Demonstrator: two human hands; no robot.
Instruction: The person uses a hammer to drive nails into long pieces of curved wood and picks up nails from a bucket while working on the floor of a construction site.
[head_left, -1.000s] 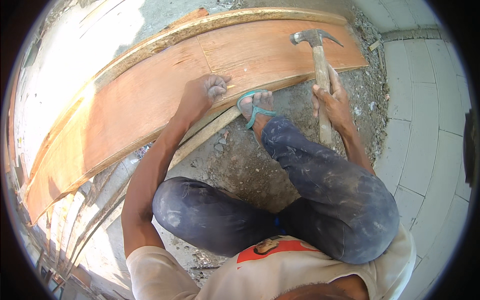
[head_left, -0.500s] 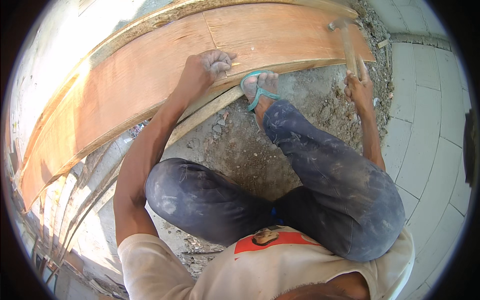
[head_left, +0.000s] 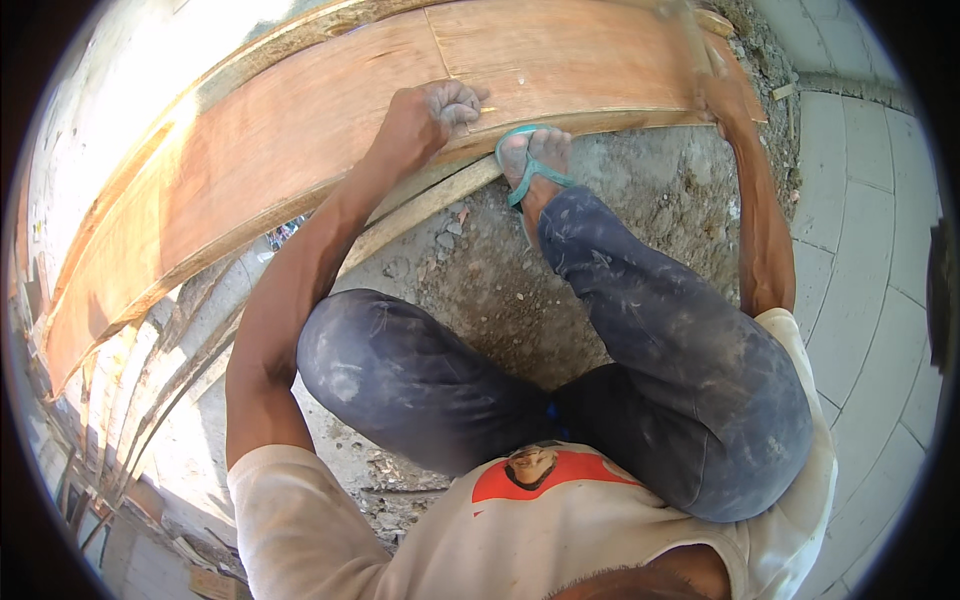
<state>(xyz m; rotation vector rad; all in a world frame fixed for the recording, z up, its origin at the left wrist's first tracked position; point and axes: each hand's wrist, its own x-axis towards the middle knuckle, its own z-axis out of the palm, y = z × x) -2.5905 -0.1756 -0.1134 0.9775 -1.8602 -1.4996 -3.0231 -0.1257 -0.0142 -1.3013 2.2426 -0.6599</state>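
Note:
A long, slightly curved plywood panel point(head_left: 290, 140) with a seam across it lies in front of me. My left hand point(head_left: 448, 108) rests on it by the near edge, fingers curled into a closed fist; whatever they might hold is hidden. Beside that fist a small yellowish mark or chip point(head_left: 488, 109) shows on the wood. Over the panel's right end, my right hand point(head_left: 722, 98) is closed around a hammer point(head_left: 695, 40). Motion blurs both that hand and the hammer, and the hammer's head cannot be made out clearly.
My foot in a green flip-flop point(head_left: 540, 165) touches the panel's near edge. A wooden batten point(head_left: 430, 208) runs beneath it at a slant. Rubble and dirt point(head_left: 500, 290) cover the ground between my legs. Pale floor tiles point(head_left: 840, 215) lie right; wood strips point(head_left: 110, 420) are at left.
My right hand has moved forward with the hammer, from beside the panel to over its right end. The left hand stays closed at the same spot on the panel; the view has shifted slightly.

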